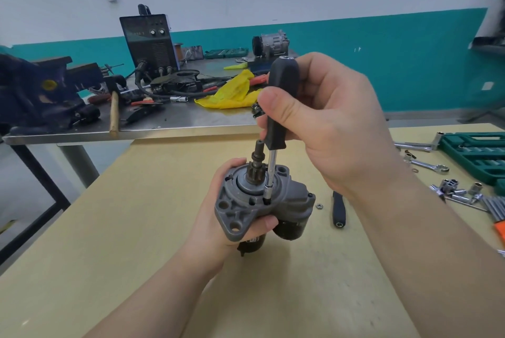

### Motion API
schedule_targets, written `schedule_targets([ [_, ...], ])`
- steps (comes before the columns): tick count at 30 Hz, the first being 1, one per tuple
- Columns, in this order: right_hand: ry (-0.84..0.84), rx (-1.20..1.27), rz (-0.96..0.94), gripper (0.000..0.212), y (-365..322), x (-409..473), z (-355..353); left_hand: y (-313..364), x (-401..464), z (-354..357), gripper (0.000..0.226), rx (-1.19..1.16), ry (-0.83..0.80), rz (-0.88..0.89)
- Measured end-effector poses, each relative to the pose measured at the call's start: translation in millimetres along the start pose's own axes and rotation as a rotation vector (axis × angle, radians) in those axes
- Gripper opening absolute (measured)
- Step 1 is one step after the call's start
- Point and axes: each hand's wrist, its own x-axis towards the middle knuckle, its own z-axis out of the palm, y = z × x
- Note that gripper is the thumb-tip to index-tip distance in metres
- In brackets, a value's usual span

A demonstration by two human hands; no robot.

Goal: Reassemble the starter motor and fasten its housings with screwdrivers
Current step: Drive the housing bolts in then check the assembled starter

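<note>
Two hands: both yours, both occupied.
Left hand (pixel 218 217): your grip wraps the starter motor (pixel 259 201), holding it upright above the tabletop (pixel 136 228), gear shaft pointing up.
Right hand (pixel 328 124): your grip clenches the black handle of the screwdriver (pixel 276 124).
Screwdriver tip: seated in a hole of the grey front housing, beside the gear.
Tabletop, right side: spanner (pixel 429 165), loose sockets (pixel 453 187), green tool case (pixel 481 154).

One head-worn camera looks forward and down, close over the wooden table (pixel 136 228).
</note>
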Motion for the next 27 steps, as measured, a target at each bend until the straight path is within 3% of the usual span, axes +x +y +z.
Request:
schedule_targets([
  [5, -0.002, 0.081, -0.035, 0.015, -7, -2, -4, 3, -4, -1, 0.099, 0.006, 0.005, -0.026],
  [9, 0.119, 0.272, -0.025, 0.017, -17, 6, -29, 5, -8, 0, 0.105, -0.016, -0.091, -0.034],
  [12, 0.268, 0.196, -0.016, 0.012, -10, 14, -50, 7, -11, 4, 0.099, -0.020, -0.158, -0.021],
  [15, 0.334, -0.047, 0.129, 0.005, 18, 24, -65, 8, -13, 7, 0.101, -0.044, -0.194, -0.029],
  [21, 0.006, -0.483, 0.618, 0.018, 101, 19, -67, 4, -12, -3, 0.098, -0.124, -0.104, -0.039],
  [27, -0.166, -0.593, 0.751, 0.018, 152, 4, -44, -9, -13, -22, 0.101, -0.288, 0.082, -0.048],
])
